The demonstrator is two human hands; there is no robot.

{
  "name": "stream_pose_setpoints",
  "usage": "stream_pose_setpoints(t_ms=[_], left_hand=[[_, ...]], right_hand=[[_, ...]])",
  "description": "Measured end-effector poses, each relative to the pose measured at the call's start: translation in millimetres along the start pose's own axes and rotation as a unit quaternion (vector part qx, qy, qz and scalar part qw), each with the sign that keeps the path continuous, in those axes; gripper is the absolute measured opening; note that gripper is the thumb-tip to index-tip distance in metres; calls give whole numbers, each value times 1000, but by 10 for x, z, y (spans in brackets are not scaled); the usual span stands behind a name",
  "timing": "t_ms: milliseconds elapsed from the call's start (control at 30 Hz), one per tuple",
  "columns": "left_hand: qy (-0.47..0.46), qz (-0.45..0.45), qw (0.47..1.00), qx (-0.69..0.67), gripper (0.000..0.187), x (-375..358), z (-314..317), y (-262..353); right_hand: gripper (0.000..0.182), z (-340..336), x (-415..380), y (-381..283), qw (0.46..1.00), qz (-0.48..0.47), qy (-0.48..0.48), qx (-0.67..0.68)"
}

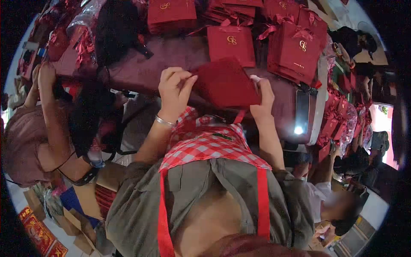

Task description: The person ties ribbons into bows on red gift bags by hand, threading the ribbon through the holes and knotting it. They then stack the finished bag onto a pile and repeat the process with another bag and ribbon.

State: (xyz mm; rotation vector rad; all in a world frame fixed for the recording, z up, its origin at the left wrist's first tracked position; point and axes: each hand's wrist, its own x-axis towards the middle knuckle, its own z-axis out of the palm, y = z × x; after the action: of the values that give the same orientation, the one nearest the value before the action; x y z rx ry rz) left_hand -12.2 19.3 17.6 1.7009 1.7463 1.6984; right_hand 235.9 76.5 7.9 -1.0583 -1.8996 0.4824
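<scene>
A dark red paper gift bag is held up in front of my apron, tilted and slightly blurred, with a ribbon end hanging below it. My right hand grips its right edge, and a white covering shows on one fingertip. My left hand, with a silver bangle at the wrist, has thumb and fingers pinched together at the bag's left edge. Just beyond, another red bag with a gold logo lies on the table. A stack of similar bags with ribbon bows is to its right.
The table has a dark red cover. More red bags are piled along its far side. A phone-like device with a bright light lies at the right. A co-worker's arm is at the left, with cardboard boxes on the floor below.
</scene>
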Motion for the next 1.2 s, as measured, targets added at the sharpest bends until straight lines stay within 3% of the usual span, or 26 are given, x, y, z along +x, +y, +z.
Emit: stream_pose_setpoints(t_ms=[67,133,200,267,333,367,433,500,567,600,667,800,867,900,967,1000,1067,1200], left_hand=[[-7,22,999,33,12,34,-20,35],[-6,25,999,39,12,19,-18,18],[-7,28,999,45,12,1,-12,14],[-19,45,997,52,13,4,-2,13],[-29,32,998,43,13,-13,5,14],[-39,20,998,34,13,-24,12,15],[-52,-3,999,13,13,-63,22,32],[-64,-25,998,-8,14,-47,1,15],[-178,83,975,106,18,58,-69,-18],[-178,81,975,107,18,95,-75,4],[-275,65,944,170,23,193,-78,86],[-258,39,948,180,23,291,74,200],[-185,-7,983,15,21,261,201,104],[-187,-9,982,15,21,251,231,82],[-239,-127,962,-32,17,249,278,58],[-239,-128,962,-33,17,241,300,29],[-239,-284,867,-332,18,184,343,-54],[-269,-327,838,-345,20,99,358,-207]], right_hand=[[16,-8,8,114,998,23,55,-5],[18,-40,-14,189,996,75,50,24],[21,-45,-10,195,971,96,58,210],[23,-12,2,192,973,84,50,211],[26,-3,75,6,1000,21,-6,1],[27,56,97,39,999,-32,24,-20],[24,136,73,135,997,-28,-6,-71],[20,186,56,172,998,-22,-3,-63],[19,155,90,146,999,31,11,-7],[19,124,129,106,999,31,2,-14],[19,112,212,50,1000,13,-13,-20],[18,137,270,14,999,-27,-9,-32],[19,148,253,52,999,-25,-20,-39],[19,153,235,69,998,-24,-33,-45],[19,139,222,97,998,-21,-29,-47],[20,127,224,115,998,-20,-24,-50],[20,101,226,165,997,-17,-41,-64],[20,130,203,202,994,2,-75,-83]])
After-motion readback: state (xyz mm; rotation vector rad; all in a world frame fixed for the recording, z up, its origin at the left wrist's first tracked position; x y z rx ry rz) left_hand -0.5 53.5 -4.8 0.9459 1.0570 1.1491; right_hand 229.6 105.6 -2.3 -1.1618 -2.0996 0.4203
